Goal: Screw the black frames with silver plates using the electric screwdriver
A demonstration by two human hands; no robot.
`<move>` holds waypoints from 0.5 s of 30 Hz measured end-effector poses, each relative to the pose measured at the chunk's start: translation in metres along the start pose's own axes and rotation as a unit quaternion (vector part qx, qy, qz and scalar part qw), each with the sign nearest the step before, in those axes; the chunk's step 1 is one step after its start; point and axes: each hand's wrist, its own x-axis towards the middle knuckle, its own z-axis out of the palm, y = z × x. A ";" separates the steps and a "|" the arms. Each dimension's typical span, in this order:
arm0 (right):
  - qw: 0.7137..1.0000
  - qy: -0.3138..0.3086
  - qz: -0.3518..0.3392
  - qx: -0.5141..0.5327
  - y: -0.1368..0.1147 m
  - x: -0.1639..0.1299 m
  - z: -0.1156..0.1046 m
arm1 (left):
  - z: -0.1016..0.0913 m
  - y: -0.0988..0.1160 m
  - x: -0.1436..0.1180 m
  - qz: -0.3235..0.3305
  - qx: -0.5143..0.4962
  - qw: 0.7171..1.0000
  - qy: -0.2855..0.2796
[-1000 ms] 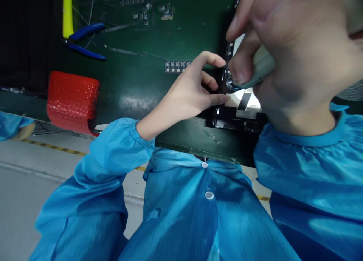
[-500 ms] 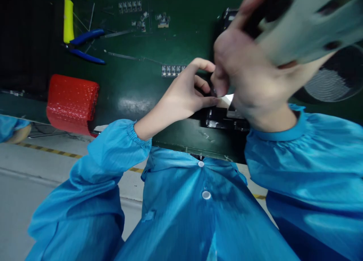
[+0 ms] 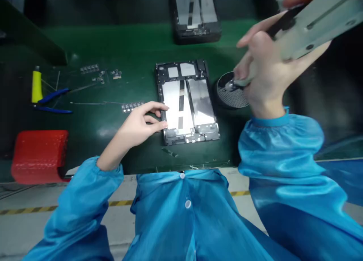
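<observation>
one half-open left hand (image 3: pixel 139 125) on the tablet (image 3: pixel 187 102)

A single head-worn camera looked from above the wearer's blue coat (image 3: pixel 170 223), facing forward and steeply down; its view was centred close to the open device (image 3: pixel 202 102) on the counter (image 3: pixel 136 76), near enough to take in the left hand (image 3: pixel 138 125) at the device's left edge and the right hand (image 3: pixel 266 68) off to its right, closer to the lens; it reached beyond the device to a second device (image 3: pixel 195 11) and, on the near side, past the counter's edge to the floor (image 3: pixel 22 230).
</observation>
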 end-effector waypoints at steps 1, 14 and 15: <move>1.000 0.013 -0.012 -0.005 0.007 0.003 -0.013 | -0.003 0.004 0.002 -0.016 0.020 1.000 -0.017; 0.997 -0.013 -0.078 -0.025 0.037 0.001 -0.031 | -0.011 0.010 -0.001 -0.054 0.053 0.997 -0.024; 0.996 -0.017 -0.080 -0.026 0.038 0.002 -0.032 | -0.010 0.010 -0.001 -0.054 0.054 0.997 -0.023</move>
